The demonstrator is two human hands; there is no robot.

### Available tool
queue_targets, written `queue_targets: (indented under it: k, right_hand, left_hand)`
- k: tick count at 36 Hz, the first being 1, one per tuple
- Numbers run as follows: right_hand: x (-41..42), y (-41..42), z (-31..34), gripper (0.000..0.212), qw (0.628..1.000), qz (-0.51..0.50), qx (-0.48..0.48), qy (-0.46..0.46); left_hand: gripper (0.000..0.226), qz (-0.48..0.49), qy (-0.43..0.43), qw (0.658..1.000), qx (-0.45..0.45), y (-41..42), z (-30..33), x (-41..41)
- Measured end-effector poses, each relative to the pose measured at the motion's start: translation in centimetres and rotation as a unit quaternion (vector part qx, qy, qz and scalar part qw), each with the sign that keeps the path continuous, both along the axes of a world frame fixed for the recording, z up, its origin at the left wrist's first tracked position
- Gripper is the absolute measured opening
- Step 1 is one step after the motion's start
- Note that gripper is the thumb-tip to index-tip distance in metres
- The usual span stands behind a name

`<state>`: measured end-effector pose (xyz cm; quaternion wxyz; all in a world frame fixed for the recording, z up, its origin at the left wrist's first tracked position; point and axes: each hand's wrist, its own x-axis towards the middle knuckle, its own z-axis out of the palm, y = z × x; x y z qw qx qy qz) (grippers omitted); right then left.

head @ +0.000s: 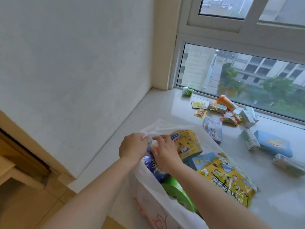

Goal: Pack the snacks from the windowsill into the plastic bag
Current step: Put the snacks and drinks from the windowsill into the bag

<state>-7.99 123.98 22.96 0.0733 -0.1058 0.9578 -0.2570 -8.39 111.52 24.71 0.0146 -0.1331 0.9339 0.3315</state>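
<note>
— What carries it all?
— A pale, glossy stone windowsill [158,104] under the window.
— And on it?
— A white plastic bag [166,126], a big yellow printed snack packet [231,180], a light-blue carton [273,144], and small wrapped snacks [229,118] near the glass.

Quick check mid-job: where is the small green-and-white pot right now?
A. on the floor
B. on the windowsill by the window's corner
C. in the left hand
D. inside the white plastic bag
B: the small green-and-white pot sits on the pale windowsill by the glass, apart from the white plastic bag and both hands.
</note>
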Motion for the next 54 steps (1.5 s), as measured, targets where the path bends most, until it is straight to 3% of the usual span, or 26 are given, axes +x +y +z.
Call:
queue_targets:
  k: [3, 6, 10, 12, 16, 19, 22, 24, 27, 31, 33, 36, 38, 40, 43, 45, 47, 48, 50, 52, 54]
  right_hand:
    - [0.9, 2.6, 1.4, 0.043, 0.997, -0.034, -0.056, 0.047]
    - [1.6, 7.7, 1.7, 0.040, 0.975, -0.183, -0.043, 0.121]
    - [3.2, 14.3, 1.1, 0.055, 0.911, -0.408, 0.058, -0.003]
    - [4.4, 16.4, 0.1, 0.065, 0.885, -0.459, 0.046, -0.063]
    - [5.7, 16.9, -1.7, 0.091, 0.851, -0.499, -0.044, -0.154]
    - [6.2, 16.2, -2.3, 0.104, 0.877, -0.455, -0.031, -0.152]
    - [6.1, 14.7, -2.1, 0.102, 0.919, -0.373, -0.007, -0.127]
    - [5.9, 13.3, -2.0, 0.095, 0.943, -0.319, 0.007, -0.092]
    - [5.8, 11.4, -2.0, 0.091, 0.965, -0.253, 0.003, -0.066]
    - [5.1, 11.9, -2.7, 0.091, 0.971, -0.214, 0.032, -0.103]
    - [4.6, 12.9, -2.6, 0.082, 0.977, -0.176, 0.033, -0.115]
    - [4.4, 14.6, -2.1, 0.057, 0.984, -0.153, -0.076, -0.057]
    - [4.6, 16.1, -2.2, 0.046, 0.945, -0.246, -0.215, -0.019]
    - [5.0, 18.1, -3.1, 0.039, 0.885, -0.369, -0.282, -0.019]
    - [6.1, 21.0, -4.6, 0.045, 0.866, -0.487, -0.095, -0.066]
    - [7.2, 22.3, -5.2, 0.060, 0.838, -0.536, 0.013, -0.105]
    - [8.1, 23.2, -6.0, 0.072, 0.808, -0.559, 0.028, -0.183]
    - [8.3, 23.6, -6.5, 0.069, 0.793, -0.566, 0.009, -0.224]
    - [8.6, 24.0, -7.2, 0.043, 0.782, -0.553, -0.047, -0.283]
    - [8.6, 24.3, -7.5, 0.027, 0.796, -0.536, -0.059, -0.274]
    - [8.3, 24.6, -7.3, 0.028, 0.813, -0.535, -0.079, -0.217]
  left_hand:
    - [0.027, -0.045, 0.025, 0.993, -0.104, 1.1, 0.2, -0.1]
    - [0.042, -0.099, 0.041, 0.973, -0.202, 2.2, 0.5, -0.8]
    - [0.055, -0.164, 0.095, 0.927, -0.324, 4.2, 0.7, -2.5]
    - [0.057, -0.214, 0.109, 0.908, -0.345, 6.5, 0.7, -3.6]
    - [0.067, -0.266, 0.046, 0.893, -0.360, 9.4, -0.6, -6.3]
    - [0.071, -0.269, -0.005, 0.895, -0.355, 10.3, -2.0, -8.3]
    - [0.046, -0.250, -0.020, 0.909, -0.331, 10.4, -2.4, -9.2]
    - [0.028, -0.246, -0.008, 0.907, -0.341, 10.4, -2.6, -9.4]
    - [0.026, -0.232, 0.029, 0.917, -0.322, 10.1, -2.9, -9.9]
    - [0.024, -0.211, 0.088, 0.943, -0.240, 10.3, -2.5, -9.6]
    - [0.023, -0.251, 0.203, 0.921, -0.219, 11.5, -2.4, -8.4]
    - [0.037, -0.368, 0.357, 0.837, -0.191, 14.4, -2.4, -5.1]
    - [0.041, -0.432, 0.278, 0.837, -0.189, 16.6, -1.9, -2.8]
    - [0.051, -0.433, 0.105, 0.872, -0.201, 18.1, -2.1, -1.6]
    - [0.077, -0.426, -0.094, 0.879, -0.195, 18.6, -3.2, -1.7]
    - [0.090, -0.434, -0.121, 0.869, -0.205, 18.3, -4.2, -2.0]
    - [0.098, -0.427, -0.112, 0.872, -0.210, 18.0, -4.7, -2.0]
    - [0.102, -0.420, -0.101, 0.876, -0.213, 18.0, -4.8, -1.9]
    - [0.112, -0.409, -0.088, 0.881, -0.219, 18.3, -4.9, -1.6]
    - [0.123, -0.398, -0.114, 0.886, -0.210, 18.6, -4.8, -1.4]
    - [0.128, -0.386, -0.144, 0.893, -0.181, 18.9, -4.7, -1.3]
